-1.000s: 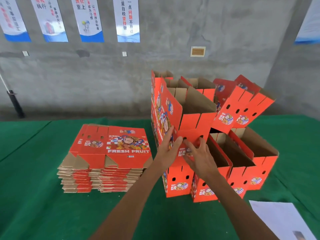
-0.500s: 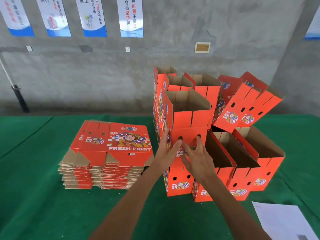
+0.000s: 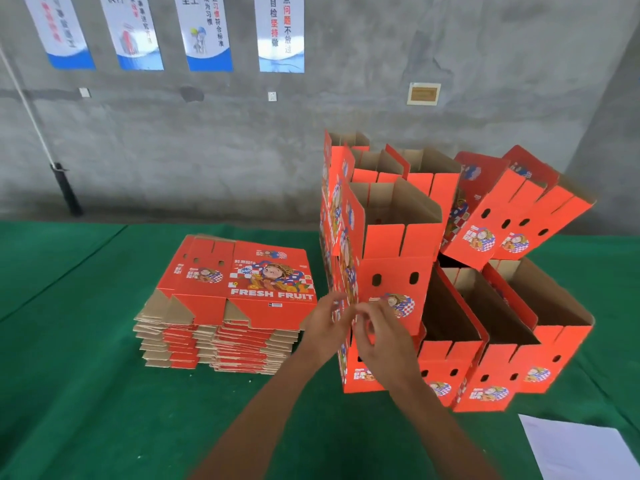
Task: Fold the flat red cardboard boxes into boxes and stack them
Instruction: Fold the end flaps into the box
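Note:
A pile of flat red "FRESH FRUIT" cardboard boxes [image 3: 242,285] lies on the green table [image 3: 86,393], left of centre. Folded red boxes stand in a stack at centre right, and the nearest upper box [image 3: 394,271] sits open-topped on a lower one [image 3: 360,372]. My left hand [image 3: 323,327] and my right hand [image 3: 381,337] hover close together just in front of that upper box's lower left corner. Both are blurred, their fingers loosely bent, with nothing held. More folded boxes [image 3: 519,344] stand to the right.
Two folded boxes [image 3: 512,216] lean tilted on top of the right-hand row. A white sheet of paper [image 3: 581,452] lies at the table's front right corner. Behind the table are a concrete wall with posters and a black pole [image 3: 65,188] at the left.
Both hands have come off the front face of the upper folded box and drawn back and down towards me. The box stays on the stack.

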Demonstrator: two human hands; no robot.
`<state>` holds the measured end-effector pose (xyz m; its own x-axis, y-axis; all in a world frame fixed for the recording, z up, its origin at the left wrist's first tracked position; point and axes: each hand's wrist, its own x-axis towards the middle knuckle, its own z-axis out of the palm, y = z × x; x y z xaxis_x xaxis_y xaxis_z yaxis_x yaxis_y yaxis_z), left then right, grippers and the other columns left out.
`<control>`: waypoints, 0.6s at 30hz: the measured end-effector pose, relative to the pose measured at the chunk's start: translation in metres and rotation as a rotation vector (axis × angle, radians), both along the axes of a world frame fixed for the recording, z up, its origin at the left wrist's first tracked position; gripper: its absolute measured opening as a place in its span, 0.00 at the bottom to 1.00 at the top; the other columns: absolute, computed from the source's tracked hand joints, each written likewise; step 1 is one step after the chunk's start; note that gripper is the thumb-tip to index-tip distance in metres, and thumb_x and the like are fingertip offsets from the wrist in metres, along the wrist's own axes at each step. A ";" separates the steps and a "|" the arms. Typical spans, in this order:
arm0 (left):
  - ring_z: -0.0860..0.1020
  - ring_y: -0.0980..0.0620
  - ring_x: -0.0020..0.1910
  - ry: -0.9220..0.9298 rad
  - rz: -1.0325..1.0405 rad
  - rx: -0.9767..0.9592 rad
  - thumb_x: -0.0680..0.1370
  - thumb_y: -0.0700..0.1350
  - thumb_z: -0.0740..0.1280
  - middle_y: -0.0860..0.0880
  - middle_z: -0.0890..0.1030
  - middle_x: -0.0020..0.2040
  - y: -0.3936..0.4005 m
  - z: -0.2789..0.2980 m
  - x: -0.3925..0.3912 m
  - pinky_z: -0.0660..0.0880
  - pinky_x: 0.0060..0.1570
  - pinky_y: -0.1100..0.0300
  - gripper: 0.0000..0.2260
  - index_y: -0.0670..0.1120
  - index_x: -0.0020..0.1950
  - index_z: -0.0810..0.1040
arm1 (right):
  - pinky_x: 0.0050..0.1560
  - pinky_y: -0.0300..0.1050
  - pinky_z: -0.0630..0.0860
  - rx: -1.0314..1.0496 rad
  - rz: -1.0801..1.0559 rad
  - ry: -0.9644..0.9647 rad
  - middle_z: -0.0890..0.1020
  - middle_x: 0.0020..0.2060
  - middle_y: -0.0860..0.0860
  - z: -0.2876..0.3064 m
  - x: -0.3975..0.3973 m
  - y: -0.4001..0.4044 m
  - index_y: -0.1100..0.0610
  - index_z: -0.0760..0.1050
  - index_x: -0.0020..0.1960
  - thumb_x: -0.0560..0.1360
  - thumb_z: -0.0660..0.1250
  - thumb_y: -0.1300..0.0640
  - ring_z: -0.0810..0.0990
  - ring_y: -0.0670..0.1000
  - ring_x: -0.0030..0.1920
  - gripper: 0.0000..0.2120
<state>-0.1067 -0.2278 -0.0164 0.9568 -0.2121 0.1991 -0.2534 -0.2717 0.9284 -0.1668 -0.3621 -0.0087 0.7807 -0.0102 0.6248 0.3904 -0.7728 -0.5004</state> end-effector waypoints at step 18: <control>0.45 0.41 0.83 0.166 0.467 1.243 0.70 0.82 0.54 0.40 0.46 0.84 0.288 -0.071 0.114 0.42 0.79 0.42 0.56 0.44 0.84 0.49 | 0.58 0.52 0.74 0.496 -0.191 0.985 0.76 0.62 0.60 -0.137 0.181 0.096 0.67 0.63 0.77 0.85 0.60 0.56 0.77 0.60 0.59 0.24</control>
